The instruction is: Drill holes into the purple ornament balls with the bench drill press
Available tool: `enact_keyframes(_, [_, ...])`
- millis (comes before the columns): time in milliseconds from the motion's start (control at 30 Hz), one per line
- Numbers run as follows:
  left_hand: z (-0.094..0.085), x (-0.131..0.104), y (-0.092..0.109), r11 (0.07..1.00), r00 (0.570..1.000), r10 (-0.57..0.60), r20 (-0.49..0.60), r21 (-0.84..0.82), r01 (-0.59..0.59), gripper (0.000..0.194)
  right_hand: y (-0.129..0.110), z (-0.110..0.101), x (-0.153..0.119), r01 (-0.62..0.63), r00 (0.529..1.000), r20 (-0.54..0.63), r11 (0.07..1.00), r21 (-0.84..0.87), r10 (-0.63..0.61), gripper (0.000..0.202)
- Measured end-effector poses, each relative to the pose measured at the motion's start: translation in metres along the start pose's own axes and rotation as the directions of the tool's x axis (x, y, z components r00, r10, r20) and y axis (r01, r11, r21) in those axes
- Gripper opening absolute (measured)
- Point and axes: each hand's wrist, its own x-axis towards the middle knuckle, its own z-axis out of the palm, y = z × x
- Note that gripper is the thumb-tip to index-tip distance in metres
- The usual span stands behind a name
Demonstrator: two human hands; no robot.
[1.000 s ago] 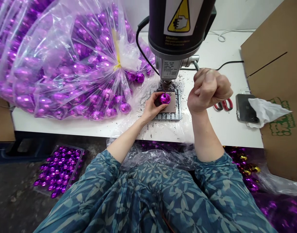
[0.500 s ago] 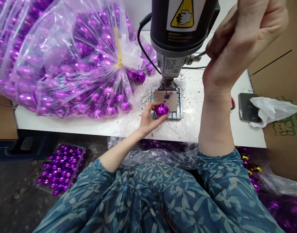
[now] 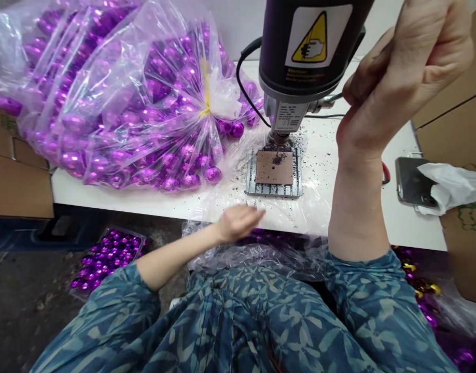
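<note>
High on the right, my right hand is closed around the end of the metal feed lever of a small black drill press. My left hand is smeared by motion at the table's front edge, above a clear plastic bag at my lap that has purple balls in it. No ball shows in its blurred fingers. Under the drill lies a square brown plate with a small hole, fixed on a grey slotted base. Dark shavings are scattered over and around it.
A big clear bag of shiny purple balls, tied with yellow, fills the table's left. A tray of purple pieces stands low at left. On the right lie a phone, a crumpled tissue and cardboard boxes.
My left hand has moved from the plate back toward me and down to the table edge; the purple ball it held is out of sight. My right hand stays on the lever. The view shifted slightly.
</note>
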Motion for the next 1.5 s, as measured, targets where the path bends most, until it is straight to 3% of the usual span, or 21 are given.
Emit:
enact_keyframes(67, [-0.016,0.044,-0.050,0.995,0.993,-0.088,-0.083,0.041,0.092,0.039,0.002,0.000,0.000,0.014,1.000,-0.002,1.000,-0.008,-0.014,0.046])
enact_keyframes(133, [-0.030,0.092,-0.105,0.966,0.961,-0.221,-0.164,0.098,0.239,0.032,0.003,0.001,-0.001,0.020,1.000,-0.013,1.000,-0.024,-0.021,0.053])
enact_keyframes(233, [-0.042,0.146,-0.174,0.943,0.935,-0.302,-0.186,0.086,0.322,0.019,0.002,0.004,-0.001,0.032,0.998,-0.048,0.999,-0.024,-0.034,0.055])
enact_keyframes(300, [-0.044,0.164,-0.201,0.943,0.930,-0.322,-0.177,0.032,0.332,0.015,0.000,0.005,-0.002,0.025,0.998,-0.054,1.000,-0.003,-0.025,0.054])
enact_keyframes(400, [-0.045,0.167,-0.216,0.944,0.933,-0.330,-0.143,-0.034,0.329,0.007,-0.002,0.004,-0.003,0.004,0.999,-0.040,1.000,0.011,-0.004,0.051])
enact_keyframes(567, [-0.056,0.155,-0.209,0.950,0.946,-0.311,-0.094,0.006,0.313,0.011,0.003,0.003,-0.002,0.030,0.998,-0.055,0.996,-0.079,-0.034,0.055])
enact_keyframes(700, [-0.071,0.145,-0.177,0.951,0.937,-0.300,-0.177,0.022,0.309,0.038,0.004,0.003,-0.002,0.041,0.997,-0.057,0.996,-0.083,-0.046,0.054])
enact_keyframes(800, [-0.078,0.132,-0.140,0.943,0.906,-0.321,-0.277,-0.180,0.279,0.049,0.002,0.002,-0.002,0.021,0.999,-0.043,0.998,-0.064,-0.023,0.053])
enact_keyframes(867, [-0.078,0.122,-0.118,0.891,0.881,-0.380,-0.281,-0.368,0.266,0.052,0.001,0.002,-0.003,0.015,0.999,-0.028,0.998,-0.061,-0.017,0.052])
enact_keyframes(967, [-0.073,0.110,-0.096,0.778,0.874,-0.448,-0.186,-0.563,0.279,0.057,-0.001,0.001,-0.003,0.015,1.000,-0.022,0.999,-0.048,-0.016,0.052])
enact_keyframes(1100, [-0.060,0.103,-0.085,0.668,0.871,-0.489,-0.034,-0.657,0.349,0.064,0.000,0.001,-0.003,0.018,1.000,-0.016,1.000,-0.008,-0.018,0.048])
enact_keyframes(1267, [-0.043,0.100,-0.074,0.468,0.791,-0.611,0.047,-0.784,0.408,0.064,0.000,-0.001,-0.002,0.004,1.000,-0.002,1.000,-0.017,-0.004,0.046])
enact_keyframes(1400, [-0.027,0.100,-0.071,0.511,0.767,-0.641,-0.022,-0.759,0.405,0.074,0.001,-0.002,0.001,-0.025,1.000,-0.010,0.999,-0.026,0.025,0.050])
enact_keyframes(1500, [-0.013,0.102,-0.076,0.553,0.778,-0.627,-0.036,-0.724,0.412,0.072,0.001,-0.001,0.001,-0.035,0.999,-0.030,0.999,0.000,0.035,0.053])
